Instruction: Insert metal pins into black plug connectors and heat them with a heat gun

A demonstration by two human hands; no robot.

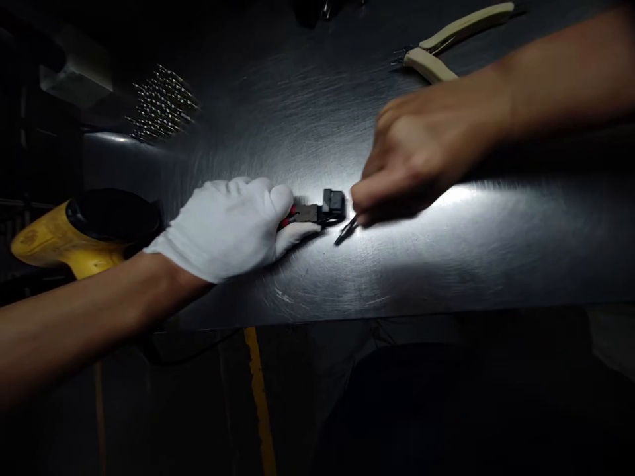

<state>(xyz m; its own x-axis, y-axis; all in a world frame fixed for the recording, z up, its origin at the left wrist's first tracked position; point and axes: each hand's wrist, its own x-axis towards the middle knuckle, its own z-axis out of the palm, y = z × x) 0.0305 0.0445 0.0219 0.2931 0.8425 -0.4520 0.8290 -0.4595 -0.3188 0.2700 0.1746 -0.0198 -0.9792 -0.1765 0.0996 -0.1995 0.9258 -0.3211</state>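
Observation:
My left hand [233, 228], in a white glove, is closed around small pliers [306, 213] with red on the handles, near the front of the metal table. At the pliers' jaws sits a small black block-shaped part [334, 202]; how firmly it is gripped I cannot tell. My right hand [409, 158] is bare and closed, slightly blurred, just right of the black part. From its fingers a slender dark tool [346, 231] points down and left, its tip apart from the part. The rest of that tool is hidden in my fist.
Cream-handled pliers [429, 65] lie beyond my right forearm. A bundle of shiny metal pieces [163, 104] rests at the back left, near a pale box [77, 79]. A yellow and black power-tool-like device [89, 231] lies left of my glove. The table's front edge [307, 322] runs below my hands.

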